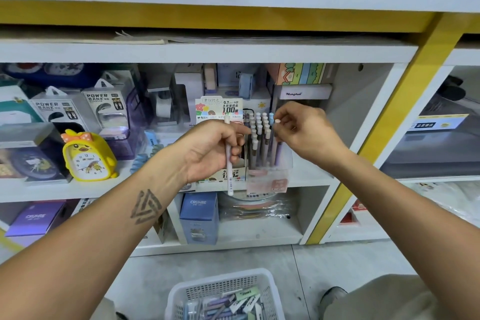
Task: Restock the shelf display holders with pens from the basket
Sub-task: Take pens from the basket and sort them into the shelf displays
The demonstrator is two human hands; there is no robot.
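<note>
A clear display holder (270, 176) on the middle shelf holds several upright pens (259, 132) with white and pastel caps. My left hand (210, 150) grips one white pen (229, 166) upright, just left of the holder. My right hand (301, 127) is at the holder's right side and pinches the top of a pen (277, 121) that stands among the others. On the floor below sits the white plastic basket (270, 286) with several pens and small boxes in it.
A cardboard lead-refill display (220, 109) stands behind my left hand. A yellow duck clock (87, 156) and power bank boxes (104, 109) fill the shelf's left side. Blue boxes (198, 215) sit on the lower shelf. A yellow post (389, 101) bounds the shelf on the right.
</note>
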